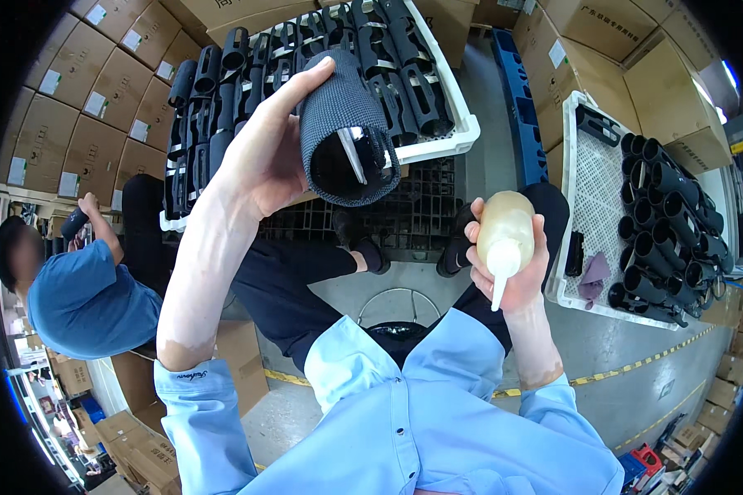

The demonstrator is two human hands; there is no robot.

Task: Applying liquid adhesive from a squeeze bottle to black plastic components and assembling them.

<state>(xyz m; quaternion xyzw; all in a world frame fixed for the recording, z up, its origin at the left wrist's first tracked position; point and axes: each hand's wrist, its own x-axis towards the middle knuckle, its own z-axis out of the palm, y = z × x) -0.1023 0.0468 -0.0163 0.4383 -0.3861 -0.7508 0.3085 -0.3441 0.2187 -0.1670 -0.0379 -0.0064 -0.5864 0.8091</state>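
Observation:
My left hand (268,153) is wrapped round a dark mesh-covered cylinder (343,107), with the thumb along its upper side. Its open end faces me, and a shiny pale strip shows inside. In my right hand (524,276) is a squeeze bottle (506,221) of cloudy yellowish liquid. The bottle's white nozzle points down toward me, and its tip is apart from the cylinder. Behind the cylinder, a white crate (464,136) holds rows of similar black tube housings (425,103).
On the right, another white crate (588,210) carries black tubes (664,247), a purple cloth (594,276) and a small black part (575,254). A blue pallet (524,115) stands between the crates. Cartons (99,91) are stacked behind. A co-worker in blue (95,297) sits left, holding a dark cylinder.

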